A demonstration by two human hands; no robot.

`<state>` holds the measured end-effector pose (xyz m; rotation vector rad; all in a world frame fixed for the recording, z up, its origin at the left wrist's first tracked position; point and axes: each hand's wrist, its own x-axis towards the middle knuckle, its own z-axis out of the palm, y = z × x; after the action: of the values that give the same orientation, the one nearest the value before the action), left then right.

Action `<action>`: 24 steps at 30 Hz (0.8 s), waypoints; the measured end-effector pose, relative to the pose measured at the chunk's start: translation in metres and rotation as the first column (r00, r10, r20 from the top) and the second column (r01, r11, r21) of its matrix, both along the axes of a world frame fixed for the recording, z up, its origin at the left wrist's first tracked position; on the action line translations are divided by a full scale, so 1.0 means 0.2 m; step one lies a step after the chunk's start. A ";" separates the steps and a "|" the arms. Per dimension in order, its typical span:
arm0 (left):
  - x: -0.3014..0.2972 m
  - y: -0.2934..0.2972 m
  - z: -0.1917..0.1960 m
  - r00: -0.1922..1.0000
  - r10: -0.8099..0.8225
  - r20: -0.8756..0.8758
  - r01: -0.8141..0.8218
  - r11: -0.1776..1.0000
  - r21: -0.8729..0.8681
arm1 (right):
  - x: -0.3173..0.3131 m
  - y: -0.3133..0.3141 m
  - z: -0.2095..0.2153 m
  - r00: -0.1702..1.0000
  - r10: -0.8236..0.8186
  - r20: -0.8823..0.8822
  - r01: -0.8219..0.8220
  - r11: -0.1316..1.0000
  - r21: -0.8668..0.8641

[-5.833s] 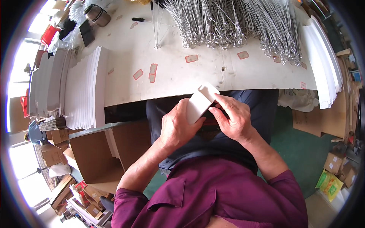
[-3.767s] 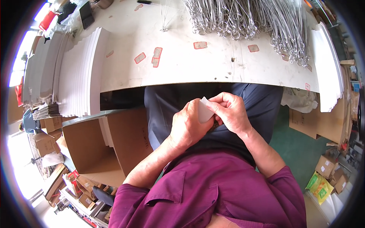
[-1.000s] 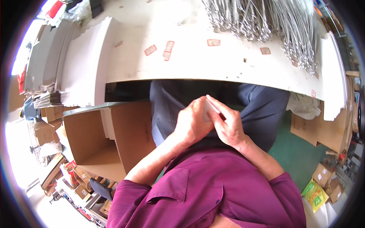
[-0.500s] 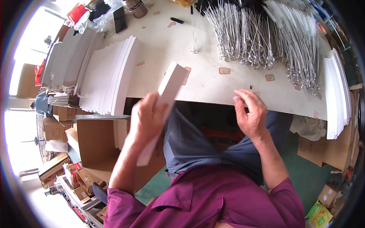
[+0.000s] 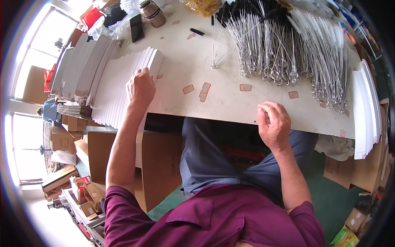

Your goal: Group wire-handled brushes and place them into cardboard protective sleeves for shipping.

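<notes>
Long narrow white cardboard boxes (image 5: pixel 119 78) stand side by side in a row at the table's left. My left hand (image 5: pixel 140 88) has its fingers curled over the white box (image 5: pixel 155 64) at the row's right end, and hides part of it. My right hand (image 5: pixel 275 125) is at the table's front edge, fingers bent and the thumb tip close against them. Nothing shows in it. Wire-handled brushes (image 5: pixel 284 49) with looped ends and black bristles lie heaped at the back right. A few separate brushes (image 5: pixel 214 66) lie left of the heap.
A phone (image 5: pixel 137 29) and a steel flask (image 5: pixel 152 14) stand at the back left. More white boxes (image 5: pixel 364 111) line the table's right edge. Below the table's left side is an open brown carton (image 5: pixel 160 168). Yellow rubber bands (image 5: pixel 204 6) lie at the back.
My left hand has carried a white box from over the table's front edge leftward to the end of the row. The right hand's fingers have drawn closer together.
</notes>
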<state>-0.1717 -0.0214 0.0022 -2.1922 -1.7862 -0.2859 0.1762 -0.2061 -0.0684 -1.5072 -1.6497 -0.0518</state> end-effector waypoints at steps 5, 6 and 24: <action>0.04 -0.01 0.01 0.988 -0.021 0.150 0.025 0.999 -0.028 | 0.00 0.00 0.00 1.000 -0.011 0.023 0.011 1.000 0.004; 0.04 -0.02 0.00 0.988 -0.020 0.150 0.025 0.999 -0.029 | 0.00 0.00 0.00 0.999 -0.013 0.029 0.013 1.000 0.010; 0.07 -0.03 -0.09 0.982 0.127 0.143 -0.070 0.935 -0.346 | -0.02 0.01 0.00 0.998 -0.019 0.053 0.018 1.000 0.022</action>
<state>-0.1579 -0.0265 -0.0162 -2.3529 -2.1695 -0.1442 0.1722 -0.2045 -0.0689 -1.5169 -1.6717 -0.1204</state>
